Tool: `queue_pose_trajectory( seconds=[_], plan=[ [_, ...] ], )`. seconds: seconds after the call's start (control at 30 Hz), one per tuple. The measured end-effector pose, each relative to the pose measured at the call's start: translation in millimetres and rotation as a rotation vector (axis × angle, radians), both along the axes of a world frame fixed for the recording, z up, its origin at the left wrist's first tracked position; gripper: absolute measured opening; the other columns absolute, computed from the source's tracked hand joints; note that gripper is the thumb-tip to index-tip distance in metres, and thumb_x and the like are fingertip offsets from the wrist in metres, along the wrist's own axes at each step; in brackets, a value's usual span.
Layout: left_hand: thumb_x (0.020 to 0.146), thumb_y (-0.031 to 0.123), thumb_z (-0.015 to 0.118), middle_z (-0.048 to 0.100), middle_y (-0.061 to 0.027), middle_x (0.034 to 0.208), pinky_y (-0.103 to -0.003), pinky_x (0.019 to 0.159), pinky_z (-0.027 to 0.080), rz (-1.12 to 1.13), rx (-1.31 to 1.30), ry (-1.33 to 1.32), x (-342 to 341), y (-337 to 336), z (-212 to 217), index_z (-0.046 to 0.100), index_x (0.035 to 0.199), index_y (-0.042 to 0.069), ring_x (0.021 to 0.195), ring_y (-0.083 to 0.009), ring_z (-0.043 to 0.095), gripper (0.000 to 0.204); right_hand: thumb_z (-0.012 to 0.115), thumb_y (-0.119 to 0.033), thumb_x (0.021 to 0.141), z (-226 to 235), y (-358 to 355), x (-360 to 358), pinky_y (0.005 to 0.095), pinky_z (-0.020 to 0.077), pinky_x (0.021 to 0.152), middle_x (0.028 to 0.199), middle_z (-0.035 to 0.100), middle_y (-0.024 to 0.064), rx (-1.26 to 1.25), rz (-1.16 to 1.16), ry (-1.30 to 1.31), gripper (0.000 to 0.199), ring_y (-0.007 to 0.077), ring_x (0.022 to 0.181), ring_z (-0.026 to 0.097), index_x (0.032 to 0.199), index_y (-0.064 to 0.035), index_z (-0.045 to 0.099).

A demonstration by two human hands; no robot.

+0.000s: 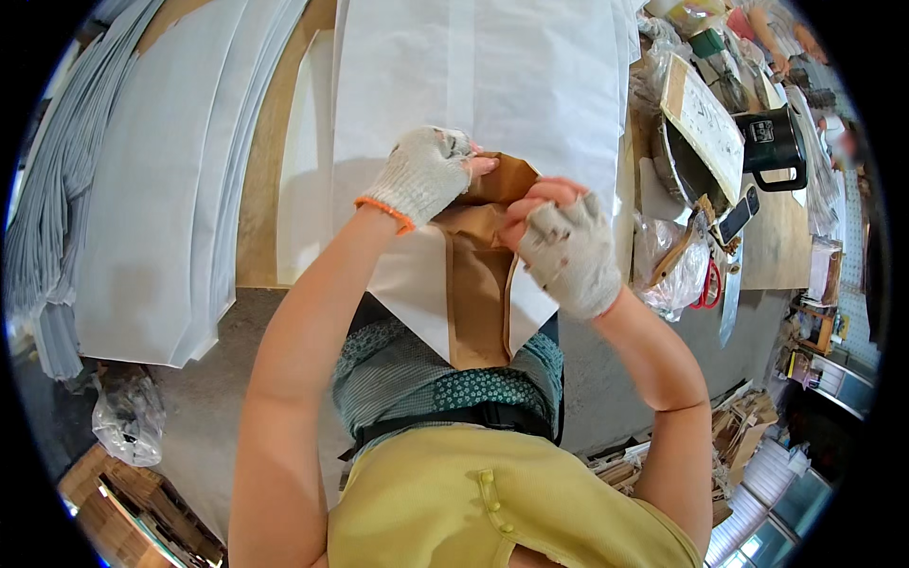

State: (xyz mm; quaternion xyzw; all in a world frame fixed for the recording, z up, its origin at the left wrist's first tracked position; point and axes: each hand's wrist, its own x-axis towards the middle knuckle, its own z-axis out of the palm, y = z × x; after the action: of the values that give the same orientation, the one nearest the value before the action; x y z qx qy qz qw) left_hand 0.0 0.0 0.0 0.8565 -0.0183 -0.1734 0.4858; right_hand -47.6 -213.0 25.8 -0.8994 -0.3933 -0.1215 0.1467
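The white-and-brown paper sack is running off the frame's top edge, and its folded brown end is lying partly hidden under the gloved left hand and right hand. Far upper right, another person's hand is showing too small to read.

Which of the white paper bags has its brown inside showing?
The white bag under both gloved hands, left hand and right hand. Its near end is folded open, baring brown paper; the stacked bags to the left show only white.
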Motion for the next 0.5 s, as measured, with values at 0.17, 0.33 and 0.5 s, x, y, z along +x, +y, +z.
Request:
queue_pose_trajectory(
  seconds=[0.17, 0.33, 0.5],
  plan=[
    [0.086, 0.034, 0.072, 0.066, -0.0109, 0.073, -0.034, 0.068, 0.048, 0.089, 0.042, 0.04, 12, -7, -10, 0.07, 0.085, 0.003, 0.066, -0.0243, 0.055, 0.031, 0.07, -0.014, 0.073, 0, -1, -24, 0.0383, 0.0451, 0.108, 0.094, 0.064, 0.0015, -0.017, 0.261, -0.034, 0.011, 0.0251, 0.109, 0.059, 0.084, -0.0135, 0.07],
    [0.089, 0.027, 0.063, 0.064, -0.0079, 0.107, -0.04, 0.084, 0.053, 0.081, 0.599, -0.792, 9, -28, -33, 0.062, 0.101, 0.005, 0.082, -0.0268, 0.064, 0.025, 0.062, -0.024, 0.08, 1, 8, -7, 0.0377, 0.0375, 0.114, 0.096, 0.067, 0.0041, -0.518, 0.433, 0.304, 0.017, 0.0218, 0.103, 0.063, 0.086, -0.0116, 0.072],
    [0.084, 0.015, 0.063, 0.067, -0.0103, 0.099, -0.039, 0.069, 0.056, -0.745, 0.671, -0.667, -9, -35, 16, 0.067, 0.099, 0.005, 0.081, -0.0242, 0.066, 0.018, 0.072, -0.028, 0.079, 5, 33, 13, 0.0429, 0.053, 0.089, 0.099, 0.072, 0.0081, -0.785, 0.247, 0.274, 0.024, 0.0265, 0.096, 0.068, 0.095, -0.0111, 0.076]
  ],
)
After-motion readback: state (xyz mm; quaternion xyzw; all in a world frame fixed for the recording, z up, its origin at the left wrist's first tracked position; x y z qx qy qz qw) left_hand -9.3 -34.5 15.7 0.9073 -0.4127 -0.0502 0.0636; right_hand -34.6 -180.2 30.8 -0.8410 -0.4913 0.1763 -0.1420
